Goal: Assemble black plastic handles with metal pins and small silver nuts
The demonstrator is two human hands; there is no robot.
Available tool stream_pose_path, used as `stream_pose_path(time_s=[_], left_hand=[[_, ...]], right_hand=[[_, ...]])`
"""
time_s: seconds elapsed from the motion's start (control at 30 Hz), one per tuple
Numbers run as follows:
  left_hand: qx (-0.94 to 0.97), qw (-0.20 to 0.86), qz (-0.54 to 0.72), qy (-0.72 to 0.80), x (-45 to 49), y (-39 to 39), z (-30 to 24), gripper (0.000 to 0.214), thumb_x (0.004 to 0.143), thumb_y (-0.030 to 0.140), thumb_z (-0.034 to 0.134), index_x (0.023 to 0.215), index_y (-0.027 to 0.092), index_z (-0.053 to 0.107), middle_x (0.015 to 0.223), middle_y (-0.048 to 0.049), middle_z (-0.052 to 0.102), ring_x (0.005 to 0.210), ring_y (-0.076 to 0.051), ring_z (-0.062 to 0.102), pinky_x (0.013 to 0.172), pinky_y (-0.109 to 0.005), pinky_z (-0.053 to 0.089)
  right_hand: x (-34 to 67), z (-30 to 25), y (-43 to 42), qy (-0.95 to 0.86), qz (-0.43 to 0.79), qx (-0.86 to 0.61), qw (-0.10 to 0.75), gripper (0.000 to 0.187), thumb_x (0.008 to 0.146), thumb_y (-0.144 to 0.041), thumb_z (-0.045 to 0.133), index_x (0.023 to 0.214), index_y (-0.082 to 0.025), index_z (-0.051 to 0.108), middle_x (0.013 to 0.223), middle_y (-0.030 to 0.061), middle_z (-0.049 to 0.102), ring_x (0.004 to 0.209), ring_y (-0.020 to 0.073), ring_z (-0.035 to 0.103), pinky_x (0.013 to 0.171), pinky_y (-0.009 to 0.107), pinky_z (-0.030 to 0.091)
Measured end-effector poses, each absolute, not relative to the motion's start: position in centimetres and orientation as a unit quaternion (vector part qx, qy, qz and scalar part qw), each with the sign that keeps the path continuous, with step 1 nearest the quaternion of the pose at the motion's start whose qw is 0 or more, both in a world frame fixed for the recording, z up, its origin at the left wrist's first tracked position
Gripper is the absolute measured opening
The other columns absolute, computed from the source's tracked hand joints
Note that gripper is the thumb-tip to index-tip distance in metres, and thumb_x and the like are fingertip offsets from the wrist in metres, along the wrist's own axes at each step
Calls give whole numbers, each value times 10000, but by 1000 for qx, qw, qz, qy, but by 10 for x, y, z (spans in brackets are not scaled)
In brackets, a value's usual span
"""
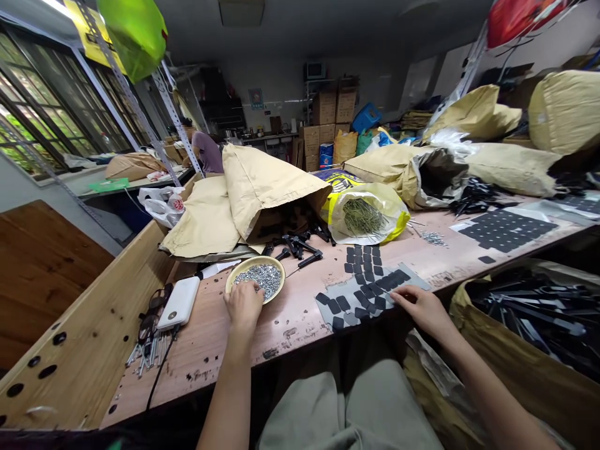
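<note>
My left hand (244, 305) reaches into a yellow bowl (277, 269) full of small silver metal pieces (262, 276); its fingers are curled down into the pile, and what they hold is hidden. My right hand (422, 306) rests at the near right edge of a grey backing sheet (344, 319) carrying several black rectangular pads (370, 294), fingertips on the sheet's edge and pinched together. Loose black pads (363, 256) lie just behind the sheet. Black bolt-like parts (300, 245) lie behind the bowl.
A white power bank (179, 302) with a cable lies left of the bowl, long screws (147, 350) beside it. Tan paper sacks (253, 187), a yellow bag of nails (365, 215) and another pad sheet (506, 228) crowd the back. A sack of black parts (539, 312) stands right.
</note>
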State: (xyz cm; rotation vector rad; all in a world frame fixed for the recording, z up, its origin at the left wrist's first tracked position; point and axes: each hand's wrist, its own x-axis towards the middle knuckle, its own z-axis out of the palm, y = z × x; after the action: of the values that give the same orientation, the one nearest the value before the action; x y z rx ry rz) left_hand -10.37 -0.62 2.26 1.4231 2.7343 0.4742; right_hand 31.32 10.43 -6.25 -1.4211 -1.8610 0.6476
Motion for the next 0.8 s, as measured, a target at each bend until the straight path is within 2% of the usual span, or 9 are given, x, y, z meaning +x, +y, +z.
stream_pose_path(time_s=[0.1,0.2,0.3,0.43,0.57,0.7,0.8], left_hand=[[449,30,140,882,-110,0,24,152,867,292,669,890,188,777,1060,-124,764,1094,-332,653,1027,-498,386],[443,39,137,885,-113,3,25,150,870,266,642,826,195,767,964,-106,776,1017,-306,686,1016,-470,386],[440,38,143,886,-111,2,27,167,876,258,610,815,194,752,952,-107,775,1019,-308,687,1011,-457,388],[432,21,167,886,-104,-2,31,214,904,261,524,868,193,724,961,-112,766,995,-311,685,960,-433,422],[404,17,277,872,-102,-9,33,165,860,301,567,817,228,708,904,-64,760,895,-284,683,819,-374,469],[392,29,409,824,-109,-20,34,133,816,325,656,757,227,724,866,-32,765,880,-248,697,853,-369,493],[390,55,527,753,-113,-31,34,179,784,365,730,852,200,752,906,-51,774,873,-227,719,861,-359,539]], right_hand=[[342,-72,88,-673,244,-588,376,467,762,-647,646,854,-201,750,956,94,767,904,298,709,797,368,534],[375,-84,75,-637,248,-618,389,505,747,-670,671,916,-201,750,973,93,767,894,305,714,764,370,545],[393,-83,68,-618,251,-627,402,525,726,-676,687,925,-195,749,971,102,765,914,317,712,749,366,556],[384,-65,62,-640,231,-609,407,494,757,-659,670,905,-193,742,974,101,757,934,303,700,823,366,550],[371,-56,61,-659,208,-598,407,466,801,-644,642,900,-197,728,976,97,746,916,275,688,853,360,529],[380,-69,65,-668,193,-597,401,416,801,-608,628,886,-210,713,975,89,740,925,272,691,821,359,527],[390,-78,69,-647,141,-648,377,316,740,-529,632,836,-233,686,900,84,734,805,284,696,718,395,526]])
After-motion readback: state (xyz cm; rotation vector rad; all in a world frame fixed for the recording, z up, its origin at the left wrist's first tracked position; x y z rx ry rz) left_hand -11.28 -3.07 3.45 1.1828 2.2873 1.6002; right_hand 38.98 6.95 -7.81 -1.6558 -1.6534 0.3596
